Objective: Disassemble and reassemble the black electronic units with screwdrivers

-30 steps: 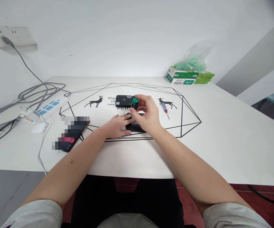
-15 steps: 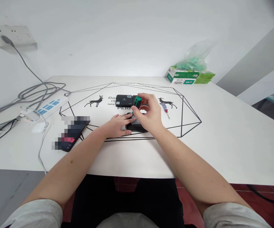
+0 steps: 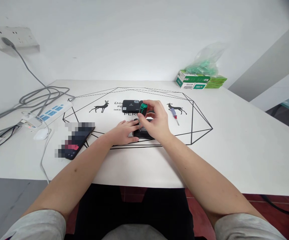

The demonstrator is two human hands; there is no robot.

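Note:
My right hand (image 3: 158,120) is closed round the green and black handle of a screwdriver (image 3: 142,109). The screwdriver stands nearly upright, its thin shaft pointing down at the left part of a flat black case (image 3: 144,134). My left hand (image 3: 124,132) lies palm down at the case's left end, fingers stretched out and thumb apart by the near edge. Its fingertips touch the case close to the shaft. My right hand and the screwdriver hide part of the case, and the exact spot under the tip is too small to make out.
Behind the case lies a black box (image 3: 130,106) with small stickers. A second screwdriver (image 3: 174,116), with a clear purplish handle, lies to the right. To the left are a phone (image 3: 80,141), a white mouse (image 3: 41,134) and a power strip (image 3: 53,113). Green-and-white boxes (image 3: 193,80) stand at the back right.
My right hand has shifted slightly left, and the screwdriver's handle has tipped closer to upright. The left hand stays in place on the case.

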